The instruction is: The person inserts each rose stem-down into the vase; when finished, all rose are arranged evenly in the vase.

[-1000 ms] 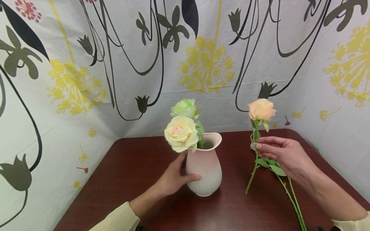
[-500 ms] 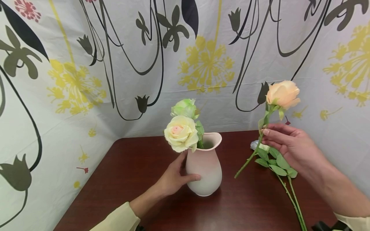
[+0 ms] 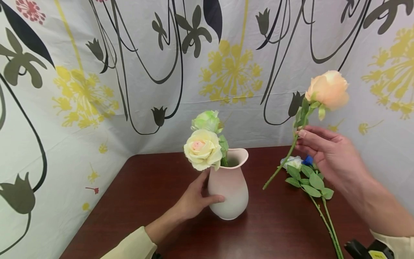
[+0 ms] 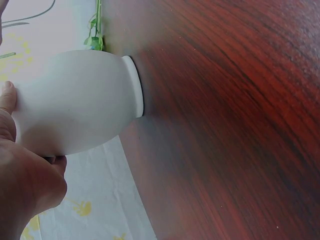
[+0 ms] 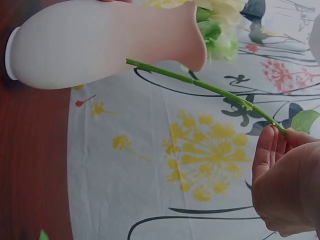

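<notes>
A pale pink and white vase (image 3: 228, 192) stands upright on the table, a cream rose (image 3: 202, 150) and a green-white rose (image 3: 206, 121) leaning out over its left rim. The left hand (image 3: 191, 201) grips the vase's left side, thumb across its front; the left wrist view shows that hand at the vase (image 4: 80, 100). Raised to the right of the vase, the right hand (image 3: 333, 154) pinches the stem of a peach rose (image 3: 327, 90), whose bloom is up and whose stem slants down to the left. In the right wrist view the fingertips hold the green stem (image 5: 215, 89).
On the table (image 3: 155, 201) at the right lie a white rose (image 3: 292, 162) and a blue flower (image 3: 308, 160), with leaves (image 3: 315, 181) and long stems reaching toward the front edge. A patterned cloth (image 3: 145, 90) hangs behind the table.
The right hand has lifted the peach rose up and to the right, tilting it, and the white and blue flowers beneath have come into view. The left hand and the vase have stayed in place.
</notes>
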Tool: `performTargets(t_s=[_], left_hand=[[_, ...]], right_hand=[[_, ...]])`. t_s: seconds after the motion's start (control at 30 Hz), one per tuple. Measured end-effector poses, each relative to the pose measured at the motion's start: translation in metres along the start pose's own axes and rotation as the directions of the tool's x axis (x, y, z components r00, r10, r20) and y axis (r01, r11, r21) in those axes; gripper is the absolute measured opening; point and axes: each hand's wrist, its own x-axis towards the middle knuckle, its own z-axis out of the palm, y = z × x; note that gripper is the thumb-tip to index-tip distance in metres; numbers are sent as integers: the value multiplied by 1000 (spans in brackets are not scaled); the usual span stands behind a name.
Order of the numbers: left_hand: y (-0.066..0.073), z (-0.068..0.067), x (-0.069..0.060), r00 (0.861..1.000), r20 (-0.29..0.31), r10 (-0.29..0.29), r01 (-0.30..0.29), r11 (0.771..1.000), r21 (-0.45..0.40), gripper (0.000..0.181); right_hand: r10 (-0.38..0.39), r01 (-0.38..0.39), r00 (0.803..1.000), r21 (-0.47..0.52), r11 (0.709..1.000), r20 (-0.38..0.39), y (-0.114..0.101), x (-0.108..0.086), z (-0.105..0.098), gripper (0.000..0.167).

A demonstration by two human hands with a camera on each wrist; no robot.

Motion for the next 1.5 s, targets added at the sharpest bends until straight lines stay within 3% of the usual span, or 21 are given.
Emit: performTargets(t_s=[0.43,0.8,1.03,1.37,1.5], left_hand=[[0,1,0,1000,-6,15,-15,1000,-9,92],[0,1,0,1000,-4,5,-5,1000,-7,93],[0,0,0,1000,-6,9,-9,1000,1,93],[1,0,0,1000,-2,7,-7,1000,1,93],[1,0,0,1000,-4,4,-4,1000,-4,93]], right_hand=[[-57,59,998,68,996,-27,-15,14,36,16],[-90,94,994,64,993,-64,-23,29,72,16],[-59,65,997,117,991,-56,-21,43,87,14],[-28,27,995,-5,1000,-96,-4,57,102,13],[-4,5,997,20,1000,-76,2,63,104,11]])
